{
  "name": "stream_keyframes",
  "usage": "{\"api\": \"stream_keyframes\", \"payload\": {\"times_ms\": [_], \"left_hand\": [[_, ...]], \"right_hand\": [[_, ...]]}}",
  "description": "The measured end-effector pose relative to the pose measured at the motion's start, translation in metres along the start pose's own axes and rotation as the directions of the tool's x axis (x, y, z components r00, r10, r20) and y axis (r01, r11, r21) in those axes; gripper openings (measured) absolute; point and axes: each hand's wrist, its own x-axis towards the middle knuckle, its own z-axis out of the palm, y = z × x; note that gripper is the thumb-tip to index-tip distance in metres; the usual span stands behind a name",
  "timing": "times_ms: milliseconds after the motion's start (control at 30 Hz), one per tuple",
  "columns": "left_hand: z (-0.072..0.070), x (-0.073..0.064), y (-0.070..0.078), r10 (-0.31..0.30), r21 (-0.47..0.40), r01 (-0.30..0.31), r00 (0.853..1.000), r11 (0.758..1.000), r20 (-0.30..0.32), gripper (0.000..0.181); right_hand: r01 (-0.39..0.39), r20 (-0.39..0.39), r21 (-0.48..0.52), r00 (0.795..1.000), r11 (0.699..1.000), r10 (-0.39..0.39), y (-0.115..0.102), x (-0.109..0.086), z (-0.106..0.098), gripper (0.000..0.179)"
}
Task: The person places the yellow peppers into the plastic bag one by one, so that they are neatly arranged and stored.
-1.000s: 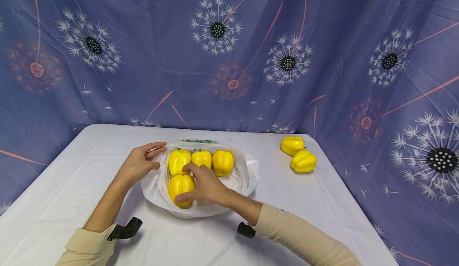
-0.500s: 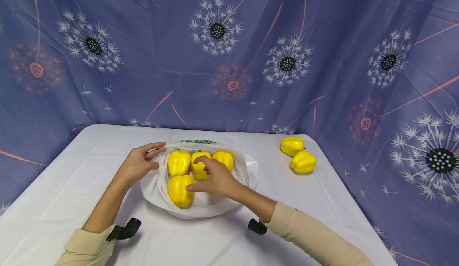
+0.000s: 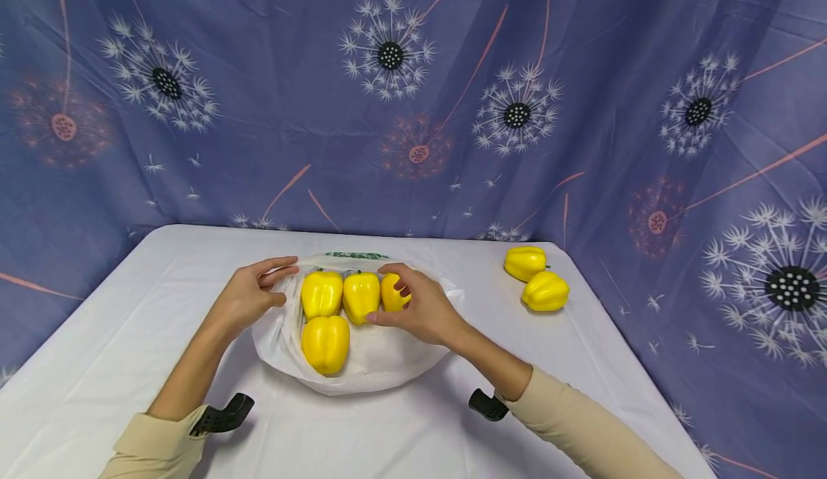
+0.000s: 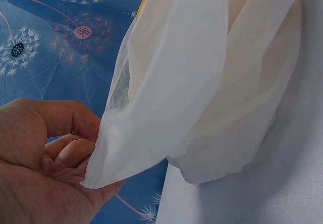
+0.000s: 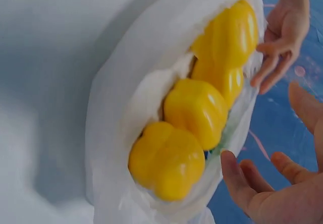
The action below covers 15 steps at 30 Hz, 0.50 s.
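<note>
A white plastic bag [image 3: 394, 364] lies wide-mouthed on the table, with several yellow bell peppers inside. Three of them, including the middle pepper [image 3: 362, 296], form a row at the back; another pepper [image 3: 326, 345] lies in front at the left. At the bag's left rim, my left hand [image 3: 248, 294] holds the plastic edge; its corner crosses the fingers in the left wrist view. My right hand [image 3: 423, 307] hovers above the bag's right side, fingers loosely bent and apart, partly hiding the rightmost pepper [image 3: 392, 294]. The right wrist view shows nothing between its fingers.
Two more yellow bell peppers, a rear pepper [image 3: 525, 263] and a nearer pepper [image 3: 545, 291], lie together at the table's back right. A blue dandelion-print curtain [image 3: 413, 105] hangs behind the white-covered table [image 3: 310, 436].
My right hand has let go of the front-left pepper and moved right and slightly back across the bag. My left hand has stayed at the rim.
</note>
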Motion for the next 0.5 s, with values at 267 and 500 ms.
{"api": "stream_keyframes", "payload": {"times_ms": [267, 500], "left_hand": [[0.001, 0.0, -0.001, -0.003, 0.005, 0.003, 1.0, 1.0, -0.002, 0.077], [0.0, -0.001, -0.002, 0.003, 0.001, -0.003, 1.0, 1.0, -0.008, 0.077]], "right_hand": [[-0.03, -0.086, 0.027, 0.996, 0.999, 0.032, 0.006, -0.005, -0.022, 0.075], [-0.068, -0.158, 0.052, 0.985, 0.996, 0.075, 0.018, -0.014, -0.039, 0.075]]}}
